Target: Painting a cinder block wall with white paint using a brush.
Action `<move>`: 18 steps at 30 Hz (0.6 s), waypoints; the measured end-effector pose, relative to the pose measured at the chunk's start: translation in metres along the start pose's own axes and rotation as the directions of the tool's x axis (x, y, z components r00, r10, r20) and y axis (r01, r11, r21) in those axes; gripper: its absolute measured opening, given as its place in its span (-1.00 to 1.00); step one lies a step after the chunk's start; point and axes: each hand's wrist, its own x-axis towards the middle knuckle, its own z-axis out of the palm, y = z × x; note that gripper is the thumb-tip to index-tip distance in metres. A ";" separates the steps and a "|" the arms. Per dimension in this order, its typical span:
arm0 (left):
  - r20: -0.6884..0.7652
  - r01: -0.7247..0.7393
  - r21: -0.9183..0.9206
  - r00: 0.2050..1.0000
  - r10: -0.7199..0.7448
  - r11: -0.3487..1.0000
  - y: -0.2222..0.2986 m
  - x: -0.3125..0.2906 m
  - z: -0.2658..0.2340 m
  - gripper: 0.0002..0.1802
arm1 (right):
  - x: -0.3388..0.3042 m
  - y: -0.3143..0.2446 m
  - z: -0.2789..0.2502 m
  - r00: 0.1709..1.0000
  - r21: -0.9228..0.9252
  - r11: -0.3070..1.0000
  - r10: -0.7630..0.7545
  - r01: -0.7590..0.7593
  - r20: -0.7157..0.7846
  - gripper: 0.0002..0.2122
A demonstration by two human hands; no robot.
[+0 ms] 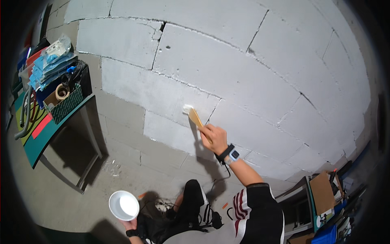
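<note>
My right hand (214, 138) is closed round the wooden handle of a paintbrush (195, 117). Its white bristles touch the block wall (243, 77), near a joint between blocks. Much of the wall is coated white, while bare grey blocks show at its lower left. Low on the left, my left hand (129, 224) holds a white tub (114, 206) with white paint (128, 205) in it. Only part of that hand shows below the tub; the rest is hidden by it.
A green-topped table (40, 148) on the left bears a patterned box (68, 104), a tape roll (61, 92), blue packets (50, 69) and hoses. At lower right, a shelf unit holds a cardboard piece (321, 192) and a blue bin (326, 236). Cables lie on the floor near my feet.
</note>
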 end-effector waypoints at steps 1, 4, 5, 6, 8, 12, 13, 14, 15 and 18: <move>0.018 0.007 0.003 1.000 -0.007 1.000 0.003 -0.002 0.004 -0.32 | -0.006 -0.001 -0.008 0.998 -0.001 0.999 0.054 -0.054 0.018 -0.88; 0.211 -0.024 0.116 0.977 -0.002 0.993 0.006 0.026 -0.050 -0.33 | -0.006 -0.019 -0.033 0.975 0.020 0.975 0.220 -0.220 0.021 -0.91; 0.266 -0.024 0.183 0.963 -0.027 0.983 0.008 0.032 -0.057 -0.35 | 0.000 -0.022 -0.039 0.973 0.019 0.973 0.232 -0.232 0.006 -0.91; 0.087 0.036 0.067 0.995 -0.042 0.997 0.004 0.024 -0.033 -0.33 | 0.003 -0.027 -0.045 0.968 0.016 0.968 0.252 -0.252 -0.010 -0.91; 0.212 0.095 0.112 0.970 -0.118 0.989 0.012 0.036 -0.046 -0.29 | 0.023 -0.035 -0.052 0.985 0.103 0.984 0.155 -0.147 -0.072 -0.87; 0.126 0.104 -0.003 0.987 -0.103 0.995 0.009 0.015 0.003 -0.29 | 0.047 -0.039 -0.033 0.995 0.125 0.992 0.028 -0.017 -0.093 -0.84; 0.161 -0.028 0.255 0.987 -0.014 0.966 0.012 -0.004 0.027 -0.36 | 0.049 -0.038 -0.025 0.998 0.140 0.990 0.029 -0.022 -0.048 -0.83; 0.195 -0.164 0.491 0.978 0.076 0.856 0.015 -0.024 0.052 -0.27 | 0.049 -0.036 -0.017 1.000 0.104 0.994 0.018 -0.017 -0.007 -0.84; 0.169 -0.150 0.512 0.983 0.073 0.846 0.017 -0.030 0.059 -0.27 | 0.047 -0.033 -0.010 0.999 0.078 0.996 0.032 -0.034 0.028 -0.85; 0.124 -0.055 0.429 0.992 0.001 0.901 0.008 -0.034 0.060 -0.28 | 0.034 -0.023 0.001 0.999 0.019 1.000 0.013 -0.014 0.042 -0.84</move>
